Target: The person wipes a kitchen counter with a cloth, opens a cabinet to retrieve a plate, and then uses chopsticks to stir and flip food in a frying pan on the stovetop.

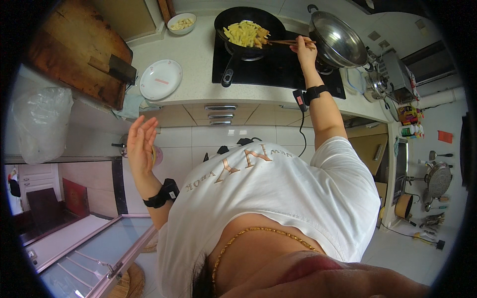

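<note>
A pair of wooden chopsticks (285,42) is held in my right hand (306,52), above the black cooktop (275,70). Their tips reach into yellow strips of food (244,34) mixed with browned pieces in a black wok (223,16). The wok's handle (228,74) points towards me over the cooktop's front edge. My left hand (142,143) is raised in front of the counter with its fingers apart, holding nothing. A white plate (161,79) lies on the counter beyond it, and a white bowl (182,31) of pale pieces stands further back.
A lidded steel pan (337,37) stands on the cooktop's right side. At the left, a cleaver (121,69) lies on a wooden board (74,48), above a cloth (130,105). A glazed door (100,257) is behind at lower left. A black cable (305,130) hangs from my right wrist device.
</note>
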Action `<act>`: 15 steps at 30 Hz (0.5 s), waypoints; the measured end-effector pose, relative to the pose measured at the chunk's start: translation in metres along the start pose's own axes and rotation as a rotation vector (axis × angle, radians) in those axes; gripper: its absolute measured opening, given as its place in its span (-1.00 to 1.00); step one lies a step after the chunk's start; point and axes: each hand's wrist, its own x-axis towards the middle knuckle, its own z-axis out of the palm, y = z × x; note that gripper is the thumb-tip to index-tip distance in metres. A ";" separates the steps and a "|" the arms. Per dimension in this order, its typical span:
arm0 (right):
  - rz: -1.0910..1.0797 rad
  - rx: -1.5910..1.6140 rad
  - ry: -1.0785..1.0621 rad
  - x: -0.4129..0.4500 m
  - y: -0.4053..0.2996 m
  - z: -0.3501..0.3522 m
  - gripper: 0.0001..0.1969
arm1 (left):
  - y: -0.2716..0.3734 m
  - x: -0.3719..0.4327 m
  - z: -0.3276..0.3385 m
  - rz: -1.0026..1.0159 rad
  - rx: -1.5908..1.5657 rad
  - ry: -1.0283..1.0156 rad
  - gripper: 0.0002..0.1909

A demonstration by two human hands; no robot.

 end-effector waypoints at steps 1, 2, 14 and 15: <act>-0.004 -0.034 -0.023 -0.003 -0.006 0.001 -0.76 | -0.001 -0.001 0.000 0.004 0.000 0.004 -0.59; -0.005 -0.034 -0.025 -0.005 -0.011 0.002 -0.76 | -0.001 -0.001 -0.001 0.005 -0.001 0.006 -0.59; -0.292 -0.379 -0.169 0.017 0.027 0.021 -0.79 | -0.004 -0.004 0.006 -0.003 -0.056 -0.002 -0.62; -0.418 -0.519 -0.149 0.017 0.032 0.023 -0.80 | -0.004 -0.004 0.008 -0.005 -0.050 0.001 -0.62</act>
